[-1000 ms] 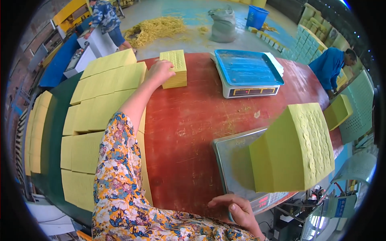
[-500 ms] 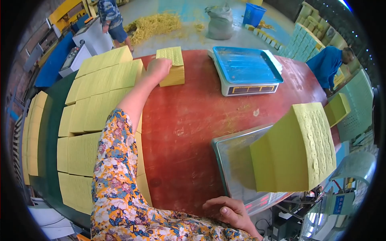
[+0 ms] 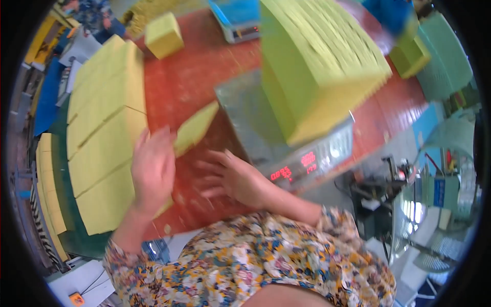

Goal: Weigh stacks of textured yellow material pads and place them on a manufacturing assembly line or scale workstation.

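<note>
My left hand (image 3: 153,171), blurred by motion, is over the red table's left side beside the yellow stacks. A thin piece of yellow paper (image 3: 197,128) juts out from its fingers, seemingly gripped, though the blur hides the contact. Just to the right, my right hand (image 3: 230,176) has its fingers spread and holds nothing. It is in front of a metal platform scale (image 3: 238,112) with red lit digits. A tall stack of yellow paper sheets (image 3: 291,87) with wavy top edges stands on this scale. A small yellow paper stack (image 3: 164,37) sits at the far left of the table.
Rows of yellow paper blocks (image 3: 102,138) line the left side of the red table (image 3: 194,64). Farther back is a second scale with a blue tray (image 3: 235,18). A fan (image 3: 434,230) stands at the right. Another person (image 3: 92,18) is at the far left.
My left hand has come back from the far small stack toward me, with thin yellow paper beside it. My right hand has moved up and left, fingers spreading. The view has shifted.
</note>
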Motion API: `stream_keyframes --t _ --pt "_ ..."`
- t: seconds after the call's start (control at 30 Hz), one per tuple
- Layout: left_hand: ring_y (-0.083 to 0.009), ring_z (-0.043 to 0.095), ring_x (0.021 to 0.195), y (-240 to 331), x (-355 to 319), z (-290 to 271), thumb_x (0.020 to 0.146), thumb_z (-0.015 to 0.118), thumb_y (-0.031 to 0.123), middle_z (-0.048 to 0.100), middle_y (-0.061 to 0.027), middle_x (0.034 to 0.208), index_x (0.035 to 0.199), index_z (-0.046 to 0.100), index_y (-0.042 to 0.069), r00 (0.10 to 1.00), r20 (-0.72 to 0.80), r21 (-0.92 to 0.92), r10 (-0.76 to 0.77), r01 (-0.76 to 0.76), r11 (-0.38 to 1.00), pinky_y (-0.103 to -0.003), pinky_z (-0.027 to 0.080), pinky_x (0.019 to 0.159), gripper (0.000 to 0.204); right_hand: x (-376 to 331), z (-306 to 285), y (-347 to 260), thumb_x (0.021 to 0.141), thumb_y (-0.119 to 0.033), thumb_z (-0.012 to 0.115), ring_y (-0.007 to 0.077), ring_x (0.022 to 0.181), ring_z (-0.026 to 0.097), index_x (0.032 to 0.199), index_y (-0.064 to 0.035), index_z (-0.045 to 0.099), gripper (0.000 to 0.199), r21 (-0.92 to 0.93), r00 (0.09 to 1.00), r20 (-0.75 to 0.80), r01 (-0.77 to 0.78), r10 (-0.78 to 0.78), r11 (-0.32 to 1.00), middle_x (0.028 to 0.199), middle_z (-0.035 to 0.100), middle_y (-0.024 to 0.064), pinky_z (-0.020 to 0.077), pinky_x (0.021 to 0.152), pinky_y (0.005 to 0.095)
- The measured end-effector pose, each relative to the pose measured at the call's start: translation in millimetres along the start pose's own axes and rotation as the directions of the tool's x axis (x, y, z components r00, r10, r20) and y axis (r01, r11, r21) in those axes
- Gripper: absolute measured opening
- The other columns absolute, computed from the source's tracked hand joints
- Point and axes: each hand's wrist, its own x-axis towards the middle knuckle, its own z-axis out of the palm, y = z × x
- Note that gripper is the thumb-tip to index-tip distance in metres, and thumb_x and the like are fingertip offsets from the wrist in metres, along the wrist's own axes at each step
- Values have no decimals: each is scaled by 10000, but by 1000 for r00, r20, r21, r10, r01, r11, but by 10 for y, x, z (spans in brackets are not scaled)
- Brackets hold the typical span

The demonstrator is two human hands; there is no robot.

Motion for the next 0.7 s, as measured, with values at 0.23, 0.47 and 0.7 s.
stream_keyframes --t 0.23,0.47,0.7 --pt "-332 576 1170 1729 -1300 370 874 647 108 615 -162 1207 1231 553 -22 867 -136 -58 -480 477 877 -478 443 1016 392 -674 -345 332 938 -116 571 229 1097 600 1354 -2 489 439 -243 982 -122 -171 145 955 1248 601 128 488 944 375" --pt "-185 634 1037 2221 -1647 501 1005 515 209 643 -93 1163 1241 561 -10 241 435 -873 -868 350 -340 -314 531 833 325 -1402 -417 64 912 -64 554 200 1085 589 1350 34 492 453 -578 982 -1 -154 188 801 1225 612 139 468 936 334" --pt "-152 656 851 2633 -913 175 942 606 133 682 -72 982 1045 624 -33 321 221 -936 -921 335 -108 -289 529 764 197 -1874 -108 -742 917 -99 624 97 855 595 1167 25 624 278 -855 976 217 207 -35 475 935 646 33 496 771 257"
